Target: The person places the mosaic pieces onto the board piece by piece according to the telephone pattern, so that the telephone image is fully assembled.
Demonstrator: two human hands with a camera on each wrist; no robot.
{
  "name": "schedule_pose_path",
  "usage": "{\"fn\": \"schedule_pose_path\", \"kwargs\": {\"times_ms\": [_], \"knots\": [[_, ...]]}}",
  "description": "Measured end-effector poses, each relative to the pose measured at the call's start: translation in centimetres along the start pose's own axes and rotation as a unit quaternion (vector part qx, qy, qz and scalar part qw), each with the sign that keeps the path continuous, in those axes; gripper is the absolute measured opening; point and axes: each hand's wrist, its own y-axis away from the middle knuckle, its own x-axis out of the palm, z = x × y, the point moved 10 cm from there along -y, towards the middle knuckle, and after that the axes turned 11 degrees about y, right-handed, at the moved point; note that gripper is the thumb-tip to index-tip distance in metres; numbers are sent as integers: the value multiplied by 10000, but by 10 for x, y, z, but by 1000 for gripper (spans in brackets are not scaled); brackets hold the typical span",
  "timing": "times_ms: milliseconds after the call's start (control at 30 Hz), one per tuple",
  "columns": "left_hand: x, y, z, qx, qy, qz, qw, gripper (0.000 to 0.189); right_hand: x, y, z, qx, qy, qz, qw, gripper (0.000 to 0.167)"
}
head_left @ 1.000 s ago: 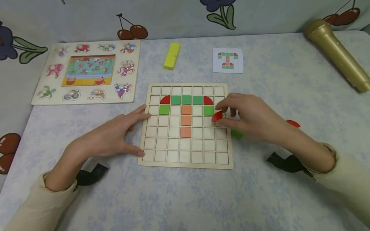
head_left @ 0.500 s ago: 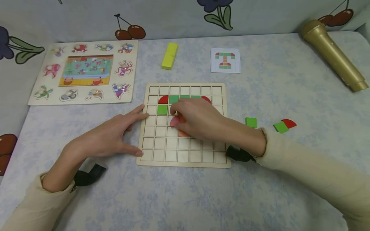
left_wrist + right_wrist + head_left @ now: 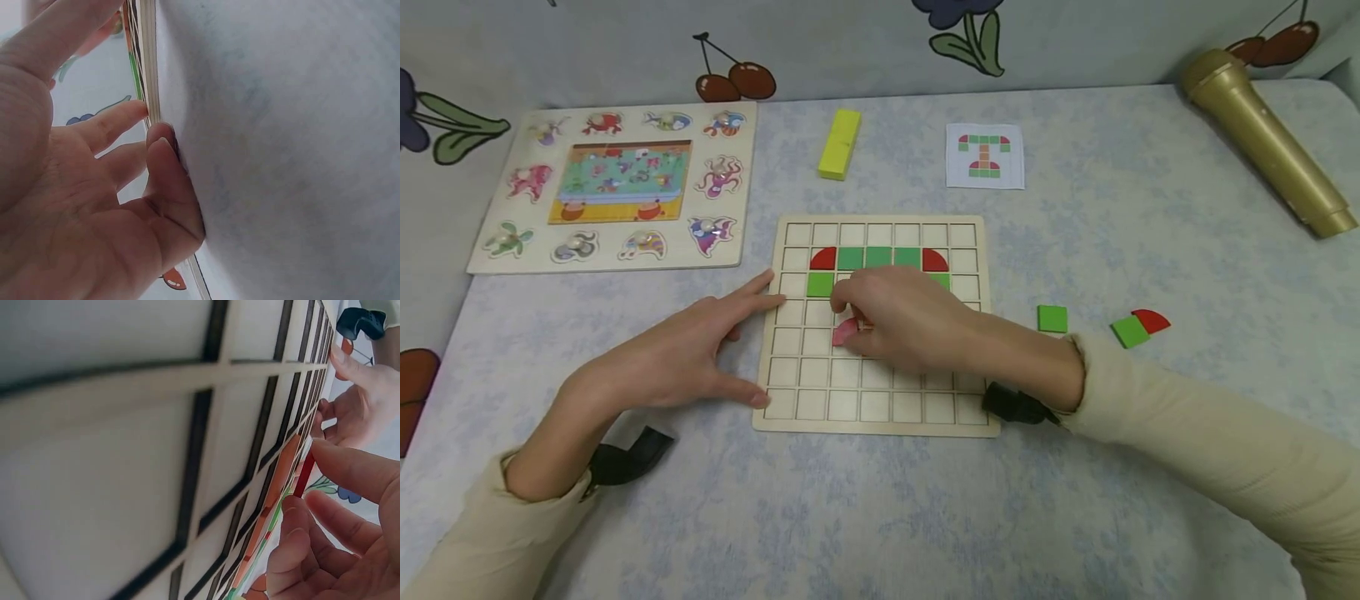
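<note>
A wooden grid board [image 3: 876, 407] lies flat on the cloth. Thumb and index finger of my left hand [image 3: 685, 354] touch its left edge, fingers spread; the left wrist view shows them against the board's side. Over the board's middle, my right hand [image 3: 910, 321] pinches a red quarter-circle tile [image 3: 845, 332] between thumb and fingertips. Seen from the right wrist, that red tile [image 3: 304, 474] is held edge-on, close over the grid. Red corner tiles [image 3: 935, 260] and green square tiles [image 3: 850, 258] fill part of an upper row. Orange tiles [image 3: 284, 469] are hidden under my right hand in the head view.
Right of the board lie a loose green square [image 3: 1052, 318], another green square [image 3: 1130, 331] and a red quarter-circle [image 3: 1151, 320] touching it. Behind stand a pattern card [image 3: 985, 179], a yellow block [image 3: 838, 144], a picture puzzle [image 3: 647, 246] and a gold microphone [image 3: 1262, 137].
My right hand has carried the red tile leftward from the board's right edge to its middle, then slightly toward me. The left hand stays at the edge.
</note>
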Motion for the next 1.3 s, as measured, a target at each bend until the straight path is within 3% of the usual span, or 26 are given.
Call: {"fn": "schedule_pose_path", "kwargs": {"times_ms": [300,600,967,1133,1300], "knots": [[0,0,-1,1,47,-14,10000,106,6,1,6,-112,289,173,9994,21],[1,-1,2,-8,33,26,10000,106,6,1,10,-405,227,43,9989,13],[0,0,5,-82,-20,13,10000,106,4,4,12,-485,85,40,9988,10],[0,0,3,-16,-35,16,10000,103,-5,15,5,-364,-101,75,9993,15],[1,-1,2,-50,-33,45,10000,105,-22,37,-17,-135,-287,-36,9995,19]]}}
